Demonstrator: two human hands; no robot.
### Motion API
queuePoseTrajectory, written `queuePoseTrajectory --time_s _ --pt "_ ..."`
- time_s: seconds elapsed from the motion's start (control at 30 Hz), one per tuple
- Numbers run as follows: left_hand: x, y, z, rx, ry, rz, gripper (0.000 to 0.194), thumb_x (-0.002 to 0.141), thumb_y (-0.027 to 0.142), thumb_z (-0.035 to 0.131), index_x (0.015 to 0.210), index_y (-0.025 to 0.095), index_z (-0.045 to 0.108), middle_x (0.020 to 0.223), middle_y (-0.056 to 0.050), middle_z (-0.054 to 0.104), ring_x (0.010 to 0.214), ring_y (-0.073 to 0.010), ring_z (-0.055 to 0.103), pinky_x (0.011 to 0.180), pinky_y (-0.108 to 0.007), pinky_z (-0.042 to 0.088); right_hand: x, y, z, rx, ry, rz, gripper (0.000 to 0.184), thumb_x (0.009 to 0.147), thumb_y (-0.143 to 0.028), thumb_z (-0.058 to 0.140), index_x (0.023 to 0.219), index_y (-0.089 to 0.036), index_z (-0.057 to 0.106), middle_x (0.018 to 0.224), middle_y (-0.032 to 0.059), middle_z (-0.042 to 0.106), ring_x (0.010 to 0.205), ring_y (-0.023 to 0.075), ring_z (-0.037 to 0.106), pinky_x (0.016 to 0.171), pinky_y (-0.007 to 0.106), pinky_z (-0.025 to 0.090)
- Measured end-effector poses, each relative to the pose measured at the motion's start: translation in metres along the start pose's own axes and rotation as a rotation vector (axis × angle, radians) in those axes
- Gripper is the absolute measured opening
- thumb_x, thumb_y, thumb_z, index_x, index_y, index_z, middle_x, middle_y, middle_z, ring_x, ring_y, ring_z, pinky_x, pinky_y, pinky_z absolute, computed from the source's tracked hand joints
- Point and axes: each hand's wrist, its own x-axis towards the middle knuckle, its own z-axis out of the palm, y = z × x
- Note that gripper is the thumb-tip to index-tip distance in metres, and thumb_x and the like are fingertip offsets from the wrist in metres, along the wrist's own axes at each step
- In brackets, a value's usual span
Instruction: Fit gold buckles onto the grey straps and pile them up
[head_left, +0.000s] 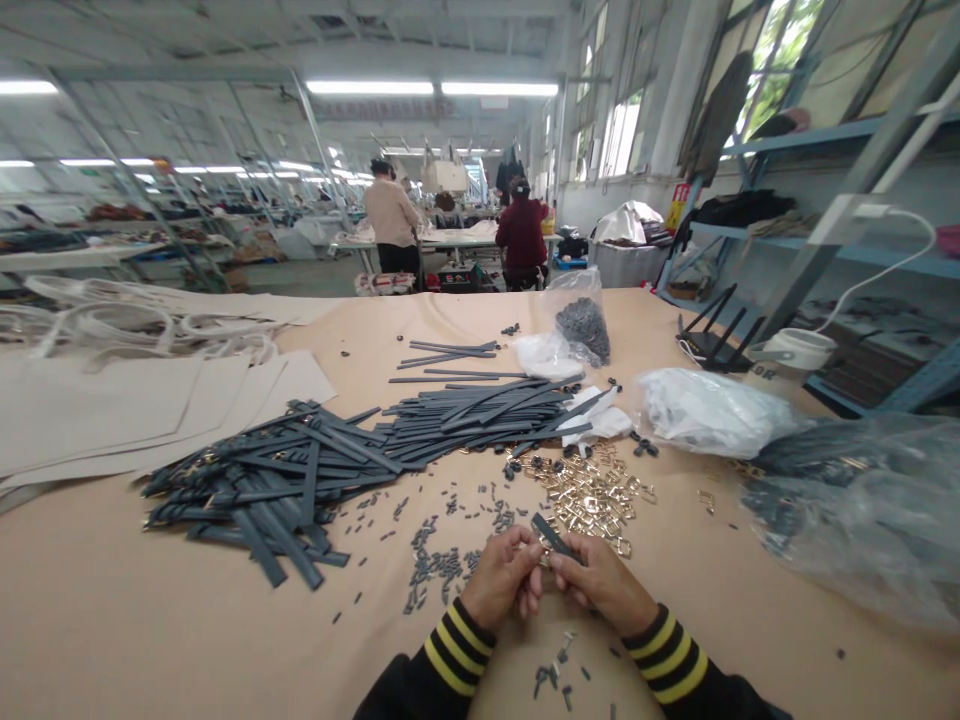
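Here we go: black sleeves (675, 672) banded in yellow stripes, dark grey strips (480, 420), gold buckles (585, 495), and a tan counter (112, 620)!

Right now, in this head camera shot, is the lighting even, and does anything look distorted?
In the head view, white ceiling light tubes give fairly even light, daylight washes out the windows, and the wide lens makes the blue metal shelving lean. The left hand and right hand look sharp, with soft shadows.
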Motion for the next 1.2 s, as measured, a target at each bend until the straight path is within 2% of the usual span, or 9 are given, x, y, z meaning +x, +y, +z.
queuePoseTrajectory --time_s 0.1,0.27,0.4,0.5,0.63,0.77,0.83,1.0,1.2 --pt "0.002 -0.001 -0.001 -0.041 -0.007 0.024 0.031 0.071 0.043 0.058 0.075 0.014 0.046 0.054 0.001 0.059 0.039 -0.0061 0.05 0.035 -0.014 0.036 0.0 0.0 -0.001 0.027 -0.008 -0.013 0.03 0.076 -0.045 0.052 0.075 -0.015 0.053 0.055 -0.0054 0.051 0.034 0.0032 0.035 0.033 0.015 0.025" --pt "0.004 -0.003 0.003 0.015 0.06 0.088 0.026 0.069 0.036 0.062 0.072 0.014 0.049 0.054 0.002 0.058 0.045 -0.0071 0.052 0.042 -0.017 0.039 -0.002 -0.001 0.003 -0.023 0.065 -0.026 0.026 0.078 -0.04 0.051 0.073 -0.015 0.051 0.056 -0.0045 0.052 0.037 0.004 0.037 0.035 0.015 0.026" --pt "0.004 -0.001 0.004 0.029 0.133 0.092 0.021 0.068 0.03 0.062 0.076 0.013 0.051 0.058 0.002 0.058 0.05 -0.0079 0.053 0.047 -0.018 0.041 -0.004 -0.005 0.005 -0.113 0.127 -0.079 0.022 0.079 -0.034 0.05 0.07 -0.014 0.052 0.058 -0.0029 0.053 0.044 0.0067 0.042 0.042 0.018 0.033" --pt "0.001 0.005 0.004 0.089 0.142 0.093 0.016 0.07 0.027 0.06 0.074 0.012 0.054 0.057 0.002 0.057 0.051 -0.0081 0.052 0.049 -0.019 0.042 -0.006 -0.006 0.004 -0.152 0.153 -0.119 0.02 0.079 -0.034 0.051 0.074 -0.015 0.054 0.064 -0.0007 0.056 0.055 0.0108 0.049 0.05 0.021 0.039" --pt "-0.008 0.018 0.01 0.24 0.133 0.144 0.016 0.074 0.027 0.056 0.078 0.011 0.058 0.058 0.001 0.057 0.053 -0.0094 0.052 0.053 -0.021 0.044 -0.009 -0.003 -0.001 -0.044 0.131 -0.081 0.025 0.083 -0.037 0.043 0.09 -0.015 0.051 0.064 -0.0013 0.055 0.054 0.0114 0.051 0.051 0.023 0.042" --pt "-0.015 0.029 0.018 0.368 0.12 0.187 0.016 0.075 0.025 0.054 0.083 0.011 0.059 0.062 -0.001 0.058 0.056 -0.0111 0.055 0.057 -0.024 0.046 -0.015 0.0 -0.004 -0.085 0.064 -0.11 0.023 0.084 -0.034 0.043 0.082 -0.016 0.056 0.062 -0.0022 0.054 0.049 0.0084 0.046 0.047 0.02 0.037" --pt "-0.016 0.032 0.019 0.392 0.137 0.205 0.016 0.075 0.024 0.054 0.083 0.011 0.058 0.062 -0.001 0.058 0.056 -0.0114 0.055 0.057 -0.024 0.047 -0.019 -0.001 -0.006 -0.071 0.015 -0.11 0.022 0.083 -0.034 0.044 0.085 -0.016 0.057 0.063 -0.0028 0.054 0.044 0.0061 0.041 0.043 0.018 0.033" --pt "-0.015 0.032 0.011 0.246 0.159 0.174 0.018 0.074 0.026 0.057 0.083 0.01 0.058 0.059 0.0 0.057 0.053 -0.0093 0.053 0.053 -0.021 0.046 -0.029 -0.004 -0.014 0.021 -0.073 -0.078 0.024 0.083 -0.036 0.045 0.087 -0.016 0.057 0.067 -0.0026 0.055 0.04 0.0033 0.038 0.039 0.016 0.027" --pt "-0.015 0.029 0.007 -0.159 0.008 -0.035 0.019 0.07 0.023 0.065 0.08 0.009 0.058 0.055 0.001 0.057 0.046 -0.0035 0.05 0.046 -0.012 0.04 -0.031 -0.005 -0.021 0.07 -0.147 -0.063 0.025 0.081 -0.038 0.049 0.084 -0.015 0.059 0.062 -0.0033 0.054 0.038 0.0028 0.036 0.037 0.016 0.024"
